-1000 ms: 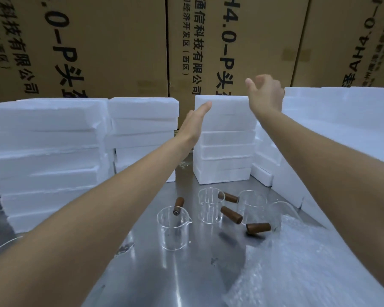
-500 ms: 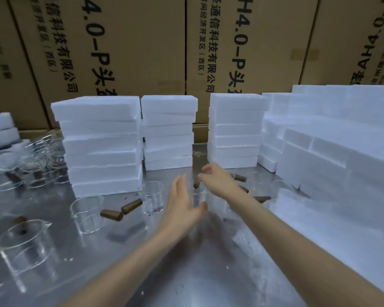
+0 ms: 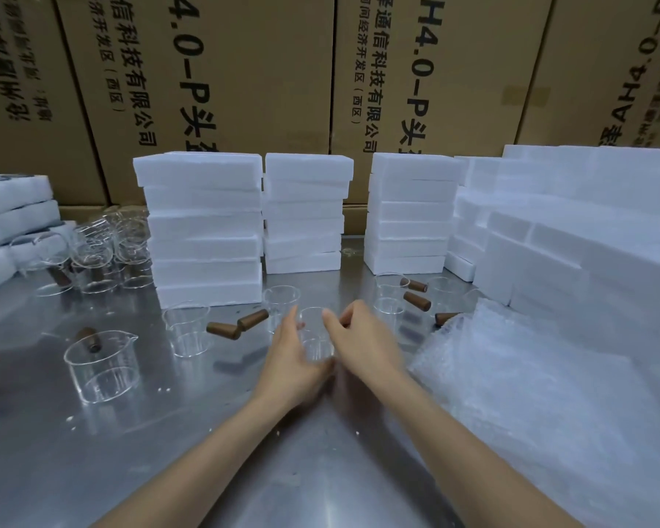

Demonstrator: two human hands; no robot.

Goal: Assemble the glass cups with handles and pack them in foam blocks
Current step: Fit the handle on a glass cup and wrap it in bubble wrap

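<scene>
Both hands bracket one glass cup [image 3: 315, 335] mid-table, left hand [image 3: 292, 360] flat-fingered against its side, right hand [image 3: 362, 337] loosely curled at the rim, probably steadying it before lifting it toward the foam blocks [image 3: 410, 211].

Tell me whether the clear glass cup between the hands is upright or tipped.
Upright: the clear glass cup stands on the steel table, round rim up, between the left hand and right hand.

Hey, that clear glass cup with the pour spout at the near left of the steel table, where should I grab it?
Grip the clear spouted glass cup around its round wall, coming from above and the near side. It stands upright, its spout points right, and a brown wooden handle sticks out behind, so fingers should avoid those sides.
</scene>
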